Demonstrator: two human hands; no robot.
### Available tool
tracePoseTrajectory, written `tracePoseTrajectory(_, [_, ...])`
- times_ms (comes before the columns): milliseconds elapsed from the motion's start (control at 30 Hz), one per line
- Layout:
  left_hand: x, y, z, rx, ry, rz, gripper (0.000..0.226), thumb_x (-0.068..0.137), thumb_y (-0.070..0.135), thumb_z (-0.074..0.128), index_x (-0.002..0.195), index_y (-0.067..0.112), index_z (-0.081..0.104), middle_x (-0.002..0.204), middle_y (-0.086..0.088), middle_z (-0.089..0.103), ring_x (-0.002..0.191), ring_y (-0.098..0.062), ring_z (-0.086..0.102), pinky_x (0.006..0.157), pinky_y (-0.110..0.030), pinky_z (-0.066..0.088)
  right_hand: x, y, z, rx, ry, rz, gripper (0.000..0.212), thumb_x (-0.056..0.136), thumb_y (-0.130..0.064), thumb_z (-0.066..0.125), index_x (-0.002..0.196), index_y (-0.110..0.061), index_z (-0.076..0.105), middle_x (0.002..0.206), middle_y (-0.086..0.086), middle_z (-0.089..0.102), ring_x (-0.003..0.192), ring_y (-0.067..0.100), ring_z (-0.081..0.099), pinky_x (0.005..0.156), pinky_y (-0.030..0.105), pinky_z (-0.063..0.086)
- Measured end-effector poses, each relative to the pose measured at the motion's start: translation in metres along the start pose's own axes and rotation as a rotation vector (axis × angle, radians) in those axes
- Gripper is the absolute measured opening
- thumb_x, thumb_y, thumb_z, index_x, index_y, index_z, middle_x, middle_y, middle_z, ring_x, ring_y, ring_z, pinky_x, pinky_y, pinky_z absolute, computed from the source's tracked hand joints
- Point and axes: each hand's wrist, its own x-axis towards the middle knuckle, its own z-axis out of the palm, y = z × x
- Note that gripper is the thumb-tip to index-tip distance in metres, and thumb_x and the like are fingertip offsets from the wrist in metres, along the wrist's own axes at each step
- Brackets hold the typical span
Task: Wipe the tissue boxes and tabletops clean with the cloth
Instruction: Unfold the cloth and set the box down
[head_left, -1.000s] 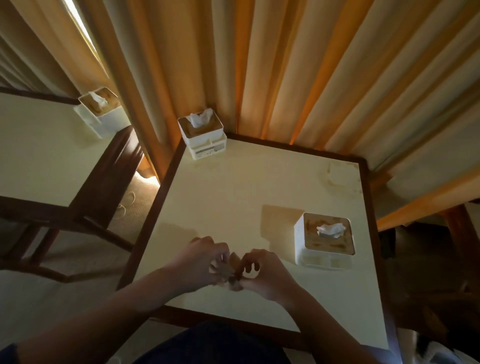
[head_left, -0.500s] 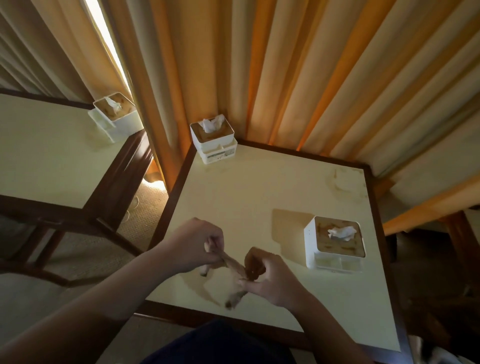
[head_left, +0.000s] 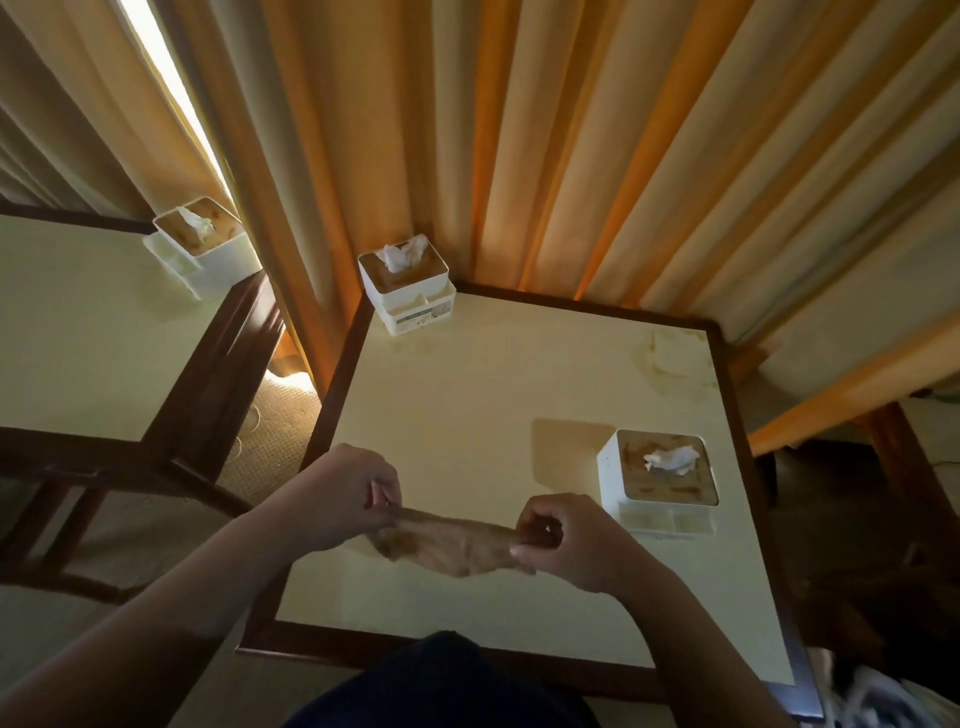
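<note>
A thin brownish cloth (head_left: 452, 545) is stretched between my two hands just above the near part of the cream tabletop (head_left: 467, 415). My left hand (head_left: 348, 493) pinches its left end and my right hand (head_left: 566, 540) pinches its right end. A white tissue box (head_left: 657, 480) with a wood-look lid stands right of my right hand. A second tissue box (head_left: 408, 286) sits at the table's far left corner. A third tissue box (head_left: 200, 247) stands on the neighbouring table (head_left: 78, 332) to the left.
Orange and beige curtains (head_left: 571, 156) hang close behind both tables. A gap with carpet floor (head_left: 275, 421) separates the two dark-framed tables. A faint stain ring (head_left: 670, 358) marks the far right corner of the near table.
My hands have drawn apart, pulling the bunched cloth out into a flat strip. The view has also shifted slightly, so the tables sit further right in the frame.
</note>
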Motion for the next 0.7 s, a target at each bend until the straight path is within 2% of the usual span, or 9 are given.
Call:
tracePoseTrajectory(133, [0.017, -0.008, -0.004, 0.05, 0.01, -0.01, 0.014, 0.08, 0.036, 0.088, 0.08, 0.041, 0.075, 0.078, 0.022, 0.068, 0.074, 0.002, 0.065, 0.067, -0.018, 0.053, 0.01, 0.012, -0.018, -0.157, -0.086, 0.068, 0.012, 0.087, -0.026, 0.083, 0.095, -0.02, 0.077, 0.086, -0.015, 0.066, 0.072, -0.013, 0.057, 0.065, 0.009, 0.041])
tracePoseTrajectory(200, [0.028, -0.011, -0.008, 0.08, 0.073, -0.014, 0.015, 0.079, 0.038, 0.088, 0.076, 0.042, 0.074, 0.075, 0.024, 0.068, 0.072, 0.002, 0.064, 0.066, -0.021, 0.052, 0.022, 0.016, -0.028, -0.196, -0.012, 0.107, 0.015, 0.084, -0.032, 0.087, 0.093, -0.023, 0.078, 0.092, -0.014, 0.07, 0.075, -0.005, 0.061, 0.068, 0.012, 0.041])
tracePoseTrajectory(267, [0.04, -0.013, -0.013, 0.102, 0.178, -0.006, 0.015, 0.082, 0.039, 0.086, 0.078, 0.042, 0.072, 0.077, 0.025, 0.067, 0.075, 0.004, 0.064, 0.066, -0.021, 0.05, 0.033, 0.016, -0.039, -0.252, 0.117, 0.149, 0.017, 0.083, -0.038, 0.087, 0.091, -0.026, 0.077, 0.092, -0.012, 0.07, 0.081, 0.002, 0.062, 0.073, 0.026, 0.049])
tracePoseTrajectory(300, [0.045, -0.014, -0.016, 0.107, 0.244, 0.002, 0.013, 0.085, 0.037, 0.084, 0.081, 0.041, 0.072, 0.08, 0.025, 0.067, 0.077, 0.003, 0.064, 0.067, -0.022, 0.05, 0.039, 0.014, -0.045, -0.268, 0.193, 0.158, 0.016, 0.084, -0.038, 0.086, 0.09, -0.027, 0.076, 0.089, -0.013, 0.07, 0.081, 0.003, 0.063, 0.072, 0.028, 0.051])
tracePoseTrajectory(400, [0.057, -0.013, -0.027, 0.096, 0.486, 0.096, 0.008, 0.09, 0.026, 0.08, 0.093, 0.032, 0.076, 0.088, 0.02, 0.069, 0.08, 0.002, 0.062, 0.07, -0.027, 0.055, 0.048, 0.004, -0.059, -0.212, 0.503, 0.113, 0.013, 0.088, -0.031, 0.082, 0.087, -0.026, 0.07, 0.083, -0.015, 0.07, 0.07, 0.0, 0.061, 0.062, 0.023, 0.046])
tracePoseTrajectory(467, [0.059, -0.008, -0.033, 0.12, 0.628, 0.197, 0.011, 0.089, 0.02, 0.08, 0.098, 0.024, 0.078, 0.092, 0.015, 0.071, 0.075, 0.008, 0.056, 0.072, -0.021, 0.051, 0.051, 0.002, -0.06, -0.224, 0.696, 0.041, 0.013, 0.09, -0.025, 0.08, 0.09, -0.024, 0.066, 0.082, -0.017, 0.067, 0.064, 0.005, 0.059, 0.061, 0.025, 0.044])
tracePoseTrajectory(533, [0.058, -0.006, -0.034, 0.173, 0.714, 0.289, 0.014, 0.088, 0.016, 0.08, 0.101, 0.019, 0.08, 0.096, 0.009, 0.075, 0.078, 0.009, 0.054, 0.084, -0.023, 0.049, 0.05, 0.002, -0.055, -0.217, 0.805, 0.004, 0.012, 0.092, -0.023, 0.078, 0.093, -0.024, 0.067, 0.08, -0.017, 0.064, 0.063, 0.008, 0.061, 0.06, 0.027, 0.047])
tracePoseTrajectory(600, [0.056, -0.011, -0.027, 0.191, 0.716, 0.351, 0.016, 0.085, 0.012, 0.082, 0.1, 0.016, 0.081, 0.098, 0.006, 0.077, 0.086, 0.0, 0.063, 0.091, -0.032, 0.052, 0.047, 0.009, -0.043, -0.211, 0.86, 0.006, 0.008, 0.093, -0.023, 0.077, 0.096, -0.025, 0.069, 0.084, -0.014, 0.068, 0.07, 0.008, 0.063, 0.061, 0.027, 0.05])
tracePoseTrajectory(700, [0.056, -0.032, 0.0, 0.165, 0.57, 0.337, 0.021, 0.082, 0.007, 0.084, 0.099, 0.018, 0.081, 0.096, 0.007, 0.076, 0.086, -0.007, 0.07, 0.085, -0.034, 0.058, 0.041, 0.034, -0.014, -0.244, 0.862, 0.065, 0.006, 0.092, -0.022, 0.077, 0.095, -0.026, 0.073, 0.087, -0.011, 0.072, 0.079, 0.011, 0.062, 0.065, 0.026, 0.043])
